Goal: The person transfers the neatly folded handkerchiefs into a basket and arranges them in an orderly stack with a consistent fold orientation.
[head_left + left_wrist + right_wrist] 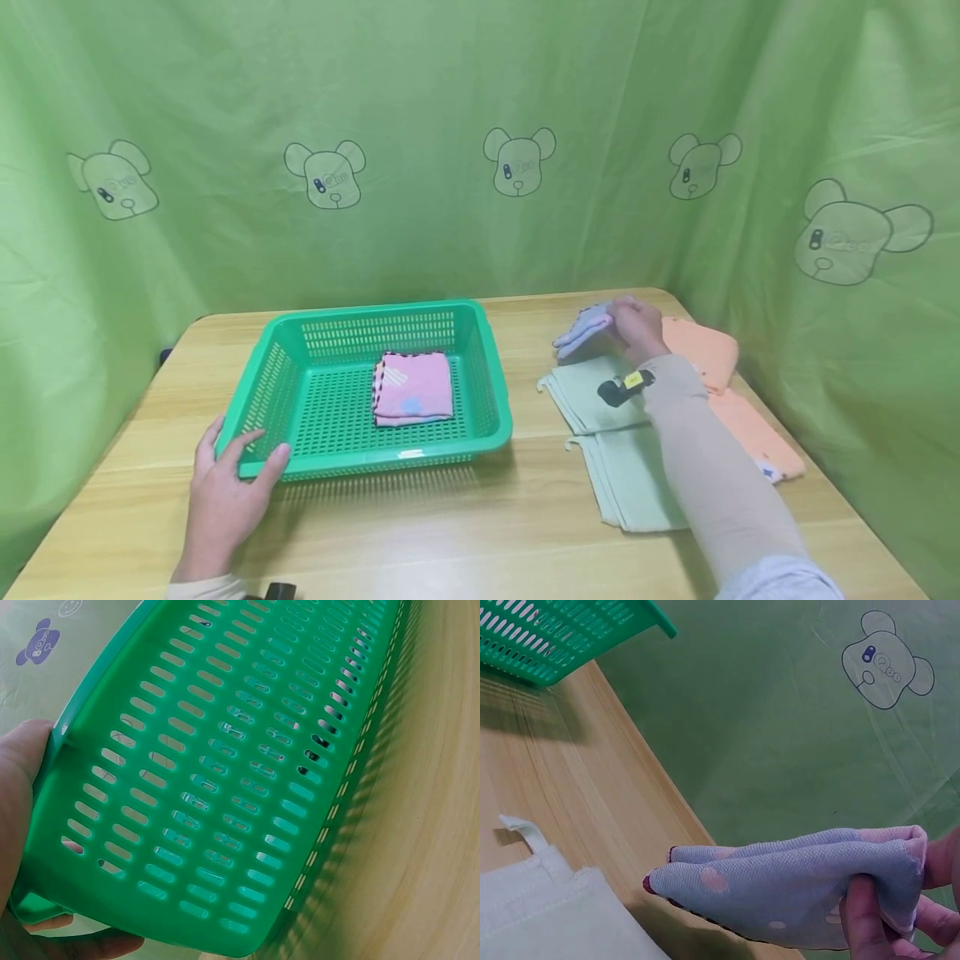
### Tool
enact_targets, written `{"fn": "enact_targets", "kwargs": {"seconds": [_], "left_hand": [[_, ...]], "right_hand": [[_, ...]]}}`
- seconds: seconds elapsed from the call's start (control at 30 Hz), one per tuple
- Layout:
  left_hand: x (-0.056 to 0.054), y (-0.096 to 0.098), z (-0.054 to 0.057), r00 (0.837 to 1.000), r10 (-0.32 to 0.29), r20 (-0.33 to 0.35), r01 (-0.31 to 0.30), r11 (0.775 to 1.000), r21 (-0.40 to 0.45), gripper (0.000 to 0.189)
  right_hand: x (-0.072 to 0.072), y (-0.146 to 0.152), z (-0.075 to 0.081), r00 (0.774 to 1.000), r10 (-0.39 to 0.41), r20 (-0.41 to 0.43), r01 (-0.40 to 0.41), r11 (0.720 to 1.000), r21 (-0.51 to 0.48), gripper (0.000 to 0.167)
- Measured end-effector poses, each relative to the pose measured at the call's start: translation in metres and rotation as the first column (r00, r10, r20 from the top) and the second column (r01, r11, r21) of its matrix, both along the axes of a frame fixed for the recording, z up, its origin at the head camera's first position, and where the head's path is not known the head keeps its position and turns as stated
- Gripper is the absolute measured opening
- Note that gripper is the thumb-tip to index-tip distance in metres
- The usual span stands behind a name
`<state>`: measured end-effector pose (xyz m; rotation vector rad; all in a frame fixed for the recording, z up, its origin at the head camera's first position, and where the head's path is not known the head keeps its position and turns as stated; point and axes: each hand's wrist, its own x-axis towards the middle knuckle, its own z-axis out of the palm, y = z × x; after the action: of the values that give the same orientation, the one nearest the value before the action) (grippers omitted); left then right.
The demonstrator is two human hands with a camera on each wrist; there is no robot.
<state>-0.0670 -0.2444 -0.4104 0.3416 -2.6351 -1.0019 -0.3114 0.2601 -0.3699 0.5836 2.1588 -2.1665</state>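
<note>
My right hand [637,327] pinches a folded blue-and-pink towel [787,889] near the table's back right, with the thumb on its near side. The towel is held above the tabletop, over the back edge of a pale green folded towel [600,392]. My left hand [225,500] grips the front left corner of a green plastic basket [375,458]; some of its fingers reach over the rim. Inside the basket, toward its right side, lies a folded pink towel [414,385] with a dark checked edge.
A second pale green towel [633,483] lies in front of the first. Orange folded towels, one at the back [697,350] and one nearer the front [757,433], lie to the right, partly behind my right arm. A green curtain [420,242] surrounds the wooden table [420,533].
</note>
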Motion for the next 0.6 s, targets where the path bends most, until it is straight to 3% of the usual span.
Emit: {"fn": "enact_targets", "kwargs": {"seconds": [0.3,0.6], "left_hand": [[-0.001,-0.0016,-0.002,1.0,0.002,0.012,-0.002,1.0,0.004,0.06],[-0.0017,-0.0013,-0.0022,1.0,-0.003,0.002,0.003,1.0,0.014,0.059]], "right_hand": [[0.0003,-0.0037,0.0056,1.0,-0.004,-0.027,0.002,0.998,-0.059,0.051],[0.0021,-0.006,0.0103,0.999,-0.006,-0.036,0.004,0.999,-0.053,0.051]]}}
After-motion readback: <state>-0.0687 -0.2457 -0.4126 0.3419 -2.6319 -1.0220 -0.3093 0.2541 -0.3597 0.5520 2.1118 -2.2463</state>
